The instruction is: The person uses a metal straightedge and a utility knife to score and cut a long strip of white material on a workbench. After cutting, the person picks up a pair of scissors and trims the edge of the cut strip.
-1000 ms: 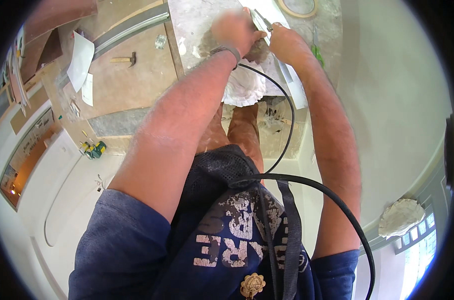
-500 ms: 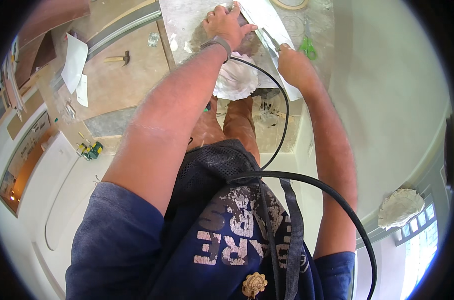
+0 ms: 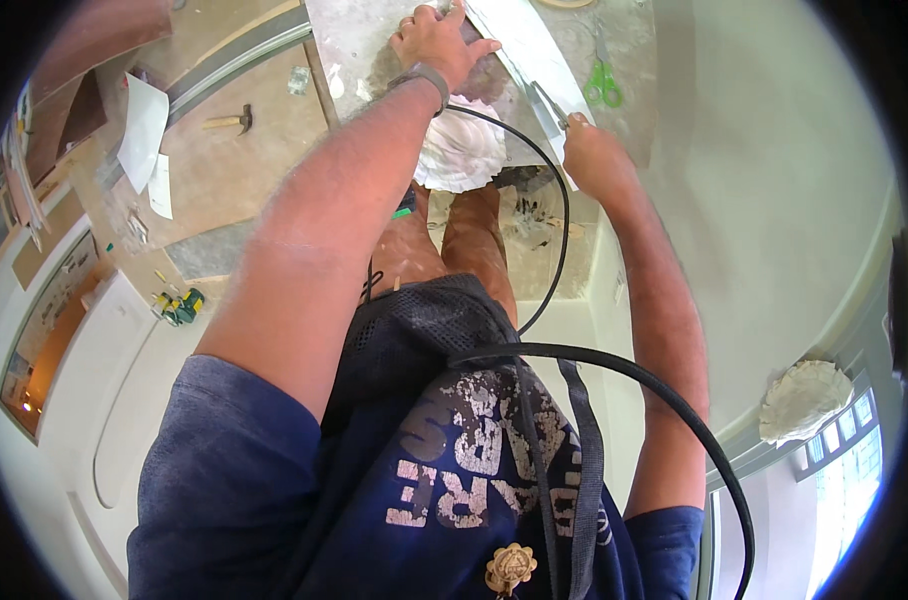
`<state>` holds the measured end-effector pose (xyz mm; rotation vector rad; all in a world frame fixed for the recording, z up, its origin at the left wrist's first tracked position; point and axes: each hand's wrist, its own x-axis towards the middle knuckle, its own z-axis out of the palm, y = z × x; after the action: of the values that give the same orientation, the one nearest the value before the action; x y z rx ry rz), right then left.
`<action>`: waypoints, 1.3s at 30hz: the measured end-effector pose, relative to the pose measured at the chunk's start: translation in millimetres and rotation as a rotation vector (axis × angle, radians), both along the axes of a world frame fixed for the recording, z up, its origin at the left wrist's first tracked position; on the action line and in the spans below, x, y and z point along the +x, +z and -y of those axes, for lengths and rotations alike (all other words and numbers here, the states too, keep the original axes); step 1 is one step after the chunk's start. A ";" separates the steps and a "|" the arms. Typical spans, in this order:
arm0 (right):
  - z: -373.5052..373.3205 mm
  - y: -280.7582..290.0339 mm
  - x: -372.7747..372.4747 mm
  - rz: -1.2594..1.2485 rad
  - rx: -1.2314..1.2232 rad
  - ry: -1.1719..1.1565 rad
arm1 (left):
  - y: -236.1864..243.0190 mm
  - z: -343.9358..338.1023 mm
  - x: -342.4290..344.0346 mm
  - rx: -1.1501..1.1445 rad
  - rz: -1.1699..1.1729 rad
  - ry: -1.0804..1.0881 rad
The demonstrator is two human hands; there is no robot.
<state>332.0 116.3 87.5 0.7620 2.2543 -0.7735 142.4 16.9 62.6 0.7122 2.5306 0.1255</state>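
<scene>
White strip (image 3: 519, 40) pressed under left hand (image 3: 436, 40).

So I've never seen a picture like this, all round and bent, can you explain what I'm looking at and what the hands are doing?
It is one view from a wide fisheye camera worn on a person's head, looking down, so straight edges curve. Both bare arms reach up from the lower edge. The left hand presses flat on a long white strip lying on a mottled grey worktop. The right hand grips metal snips at the strip's edge. Green-handled scissors lie nearby, and a hammer rests on the floor to the left. A black cable hangs in front of the body.
</scene>
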 end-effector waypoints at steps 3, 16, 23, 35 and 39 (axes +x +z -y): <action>-4.6 7.9 -7.6 0.051 -0.024 0.060 | -37.4 14.3 -2.2 0.010 -0.179 -0.035; -9.1 -29.3 -94.1 -0.346 0.059 0.100 | -37.4 12.6 -0.4 0.062 -0.125 -0.017; -7.6 -40.7 -101.5 -0.295 0.029 0.048 | -37.2 11.7 1.4 0.061 -0.127 0.008; -7.7 -26.2 -107.7 -0.092 0.007 0.071 | -26.0 10.1 -1.2 0.069 -0.084 0.011; -8.3 -18.7 -94.5 -0.046 -0.005 0.072 | -10.2 5.6 0.1 0.097 -0.027 0.032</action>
<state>237.5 124.6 68.8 0.6634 2.3065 -0.7695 142.6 11.3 52.4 0.7158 2.5767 0.2533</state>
